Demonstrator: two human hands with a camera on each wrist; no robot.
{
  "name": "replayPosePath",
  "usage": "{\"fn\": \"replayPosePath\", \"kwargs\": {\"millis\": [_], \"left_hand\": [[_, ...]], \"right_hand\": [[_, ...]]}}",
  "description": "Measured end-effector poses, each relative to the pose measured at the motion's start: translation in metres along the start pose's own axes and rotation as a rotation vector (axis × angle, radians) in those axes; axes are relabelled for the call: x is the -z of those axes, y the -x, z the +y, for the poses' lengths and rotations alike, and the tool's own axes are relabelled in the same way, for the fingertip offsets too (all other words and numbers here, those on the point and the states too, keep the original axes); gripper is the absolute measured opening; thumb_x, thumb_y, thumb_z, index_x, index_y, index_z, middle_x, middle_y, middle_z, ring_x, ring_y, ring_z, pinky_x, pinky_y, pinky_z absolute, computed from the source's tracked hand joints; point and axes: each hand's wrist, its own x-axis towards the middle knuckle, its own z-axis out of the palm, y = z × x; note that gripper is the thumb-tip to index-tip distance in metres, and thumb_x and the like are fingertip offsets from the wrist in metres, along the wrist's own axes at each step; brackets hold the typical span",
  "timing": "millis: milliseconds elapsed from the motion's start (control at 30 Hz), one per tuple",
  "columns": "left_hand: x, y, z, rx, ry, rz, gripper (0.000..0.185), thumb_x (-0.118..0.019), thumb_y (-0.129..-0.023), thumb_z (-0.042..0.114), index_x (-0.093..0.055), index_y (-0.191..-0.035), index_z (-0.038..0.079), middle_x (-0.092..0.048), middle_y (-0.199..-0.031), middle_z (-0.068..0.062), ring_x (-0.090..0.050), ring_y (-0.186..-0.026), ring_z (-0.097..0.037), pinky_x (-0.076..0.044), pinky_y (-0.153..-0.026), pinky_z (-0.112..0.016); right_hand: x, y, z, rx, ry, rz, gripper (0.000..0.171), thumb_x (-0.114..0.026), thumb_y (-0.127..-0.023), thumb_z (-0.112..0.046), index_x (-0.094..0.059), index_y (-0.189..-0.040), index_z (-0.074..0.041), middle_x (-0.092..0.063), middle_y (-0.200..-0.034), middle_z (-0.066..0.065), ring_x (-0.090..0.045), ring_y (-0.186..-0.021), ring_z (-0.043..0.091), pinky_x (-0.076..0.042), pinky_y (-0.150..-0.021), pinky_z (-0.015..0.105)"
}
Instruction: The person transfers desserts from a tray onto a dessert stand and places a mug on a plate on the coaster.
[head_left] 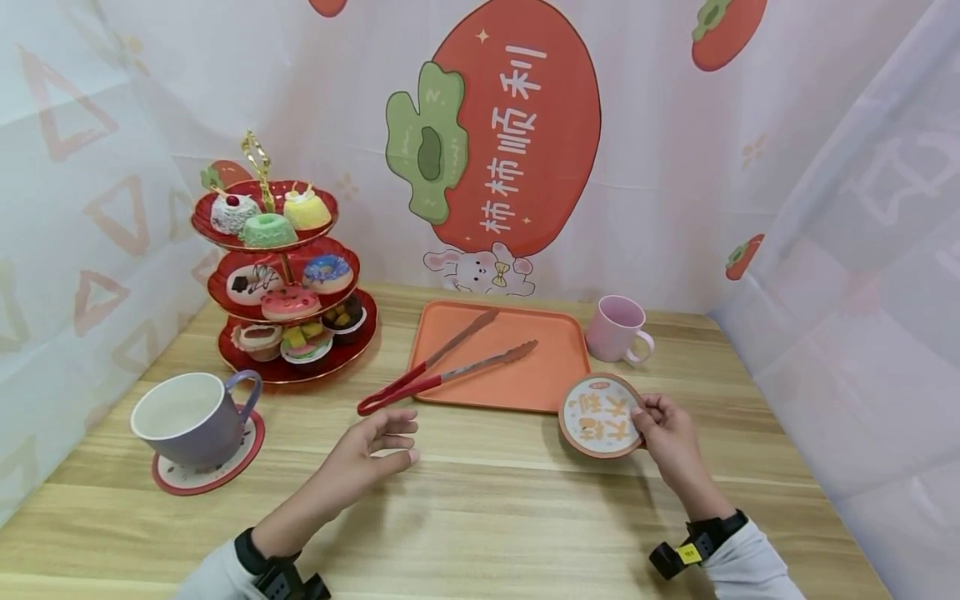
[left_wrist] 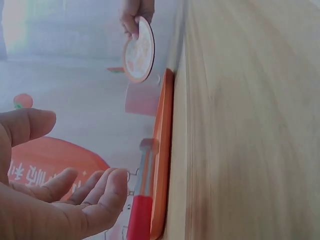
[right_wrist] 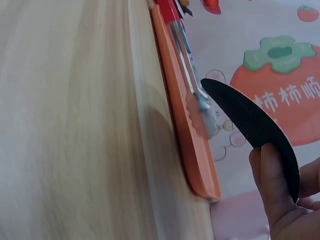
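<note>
right hand (head_left: 671, 442): pinches round coaster (head_left: 600, 414) by its right edge, thumb on the printed face, other fingers behind; lifted and tilted just off the tray (head_left: 501, 354)'s front right corner.
left hand (head_left: 371, 446): open, fingers loosely spread, holding nothing, hovering over the table (head_left: 480, 508) in front of the tray's left corner.
tongs (head_left: 442, 367): lying slantwise across the tray, red handle end sticking out past the tray's front left edge.
pink mug (head_left: 617, 329): just right of the tray, handle toward the front.
risk: edge-only pinch looks thin, so coaster could slip or pivot down onto the tray rim; a swing right could knock the pink mug; left hand could catch the overhanging tongs handle and drag them off.
coaster build: thin flat disc, pale printed face, reddish rim, dark matte back in right wrist view (right_wrist: 250, 125).
tray build: smooth orange rectangle, rounded corners, low lip, likely plastic.
table: light wood grain, smooth.
left of tray: three-tier red cake stand (head_left: 283, 283) with glossy toy cakes; lilac cup (head_left: 197, 414) on another round coaster (head_left: 210, 471).
</note>
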Motion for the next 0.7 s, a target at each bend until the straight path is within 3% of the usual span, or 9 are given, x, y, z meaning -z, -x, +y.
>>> {"fn": "replayPosePath", "kwargs": {"millis": [267,500,700], "left_hand": [[-0.008,-0.004,0.004,0.036,0.117,-0.037,0.054,-0.061,-0.089,0.009,-0.036,-0.135,-0.005,-0.041,-0.127,-0.028,-0.048,-0.11,-0.04,-0.047,-0.083,-0.037],[-0.017,-0.008,0.007,0.093,0.193,-0.064,0.055,-0.061,-0.089,0.011,-0.034,-0.135,-0.004,-0.039,-0.128,-0.027,-0.052,-0.105,-0.029,-0.048,-0.079,-0.044],[-0.033,-0.014,0.003,0.119,0.27,-0.086,0.06,-0.06,-0.088,0.008,-0.028,-0.137,-0.006,-0.036,-0.13,-0.029,-0.048,-0.11,-0.038,-0.049,-0.079,-0.043]], "right_hand": [[-0.026,0.011,-0.007,-0.063,-0.172,-0.054,0.023,-0.04,-0.097,0.001,-0.036,-0.117,0.011,-0.053,-0.089,0.013,-0.059,-0.069,0.012,-0.05,-0.058,0.025],[-0.044,0.021,-0.009,-0.047,-0.215,-0.105,0.019,-0.039,-0.096,0.004,-0.037,-0.114,0.01,-0.052,-0.089,0.016,-0.059,-0.071,0.016,-0.051,-0.059,0.026],[-0.057,0.031,-0.014,-0.065,-0.301,-0.173,0.018,-0.039,-0.095,0.005,-0.035,-0.112,0.008,-0.05,-0.09,0.015,-0.059,-0.075,0.018,-0.05,-0.06,0.025]]}}
